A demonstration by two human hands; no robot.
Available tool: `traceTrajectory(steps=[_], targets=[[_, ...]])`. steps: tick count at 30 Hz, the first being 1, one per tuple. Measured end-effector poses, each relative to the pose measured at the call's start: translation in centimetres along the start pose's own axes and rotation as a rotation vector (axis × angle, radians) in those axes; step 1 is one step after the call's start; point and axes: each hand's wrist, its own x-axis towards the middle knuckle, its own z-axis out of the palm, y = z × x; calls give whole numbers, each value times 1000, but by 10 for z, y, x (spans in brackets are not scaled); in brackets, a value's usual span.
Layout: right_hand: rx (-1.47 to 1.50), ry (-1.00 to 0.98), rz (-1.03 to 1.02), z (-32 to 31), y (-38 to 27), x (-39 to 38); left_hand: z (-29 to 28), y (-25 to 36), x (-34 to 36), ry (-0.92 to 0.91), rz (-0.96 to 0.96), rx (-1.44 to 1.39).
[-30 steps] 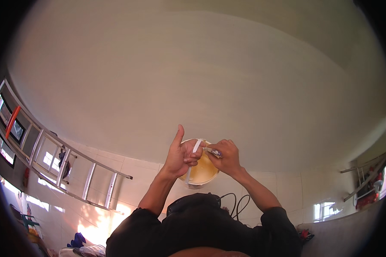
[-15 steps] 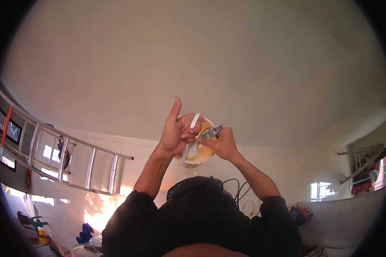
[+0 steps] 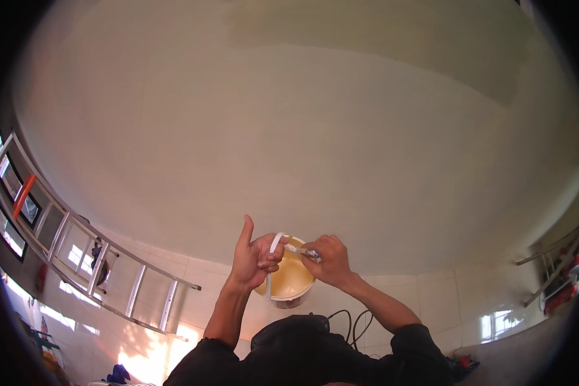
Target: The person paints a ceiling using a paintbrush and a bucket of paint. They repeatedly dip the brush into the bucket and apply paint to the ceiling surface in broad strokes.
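A small round bucket [image 3: 291,302], pale yellow inside, hangs by its white strap handle [image 3: 276,242] from my left hand [image 3: 254,260]. The strap runs over the bent fingers, while the thumb sticks straight up. My right hand [image 3: 331,260] is closed round the paint-spotted handle of what looks like a paintbrush [image 3: 312,254]. Its pale end reaches left to the bucket's far rim, close to the left fingers. Fingers partly cover the brush, so its full shape does not show.
A large pale wall [image 3: 238,141] fills the view ahead, with a darker patch [image 3: 392,38] high up. An aluminium ladder [image 3: 135,289] is on the left. Black cables [image 3: 360,328] lie on the tiled floor [image 3: 392,302]. A metal rack [image 3: 550,276] stands far right.
The view has tipped up, showing the wall's darker patch, with hands and bucket lower in it. My right hand has brought the brush from inside the bucket up to its far rim.
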Motion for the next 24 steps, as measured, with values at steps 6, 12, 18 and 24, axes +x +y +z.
traceTrajectory(steps=[6,12,18,24], targets=[[351,-392,451,-21,-10,3,14,-9,7,11,14,-16],[639,-271,456,-3,2,-8,19,-11,5,24,36,37],[97,-35,31,15,39,-12,20,-18,0,99,63,-5],[75,-42,27,-9,25,-12,32,-21,4,138,76,45]])
